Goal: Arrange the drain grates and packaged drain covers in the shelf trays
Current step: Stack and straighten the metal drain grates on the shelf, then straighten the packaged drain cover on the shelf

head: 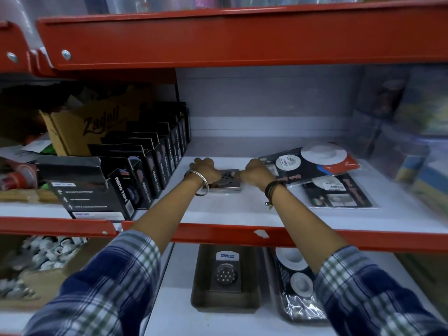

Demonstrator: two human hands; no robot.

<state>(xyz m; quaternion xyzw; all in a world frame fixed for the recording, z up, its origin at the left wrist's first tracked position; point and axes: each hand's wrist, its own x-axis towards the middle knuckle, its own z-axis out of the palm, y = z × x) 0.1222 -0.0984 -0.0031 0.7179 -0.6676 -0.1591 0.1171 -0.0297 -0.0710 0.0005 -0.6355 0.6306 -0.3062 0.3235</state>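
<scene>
Both my hands are on one stack of square steel drain grates [228,179] lying flat on the white middle shelf [242,209]. My left hand [204,169] is curled over its left edge, my right hand [257,170] over its right edge, fingers closed on the metal from either side. The stack's edge shows several layers; exact count unclear.

Just right of my right hand: two packaged drain covers [312,163], one overlapping the other [337,192], lying flat and slightly skewed. Left of my left hand: a row of black nano tape boxes [145,170], roughly eight or nine standing upright, with a brown carton [80,132] behind them.

Below my grip, on the lower shelf: two trays. One dark tray [201,294] holds a single grate with a round perforated centre [226,274]; the tray to its right [286,316] holds packaged covers in plastic film [295,282].

Shelving is red steel beams [218,37] with white boards. Blurred boxed goods stand far right.
</scene>
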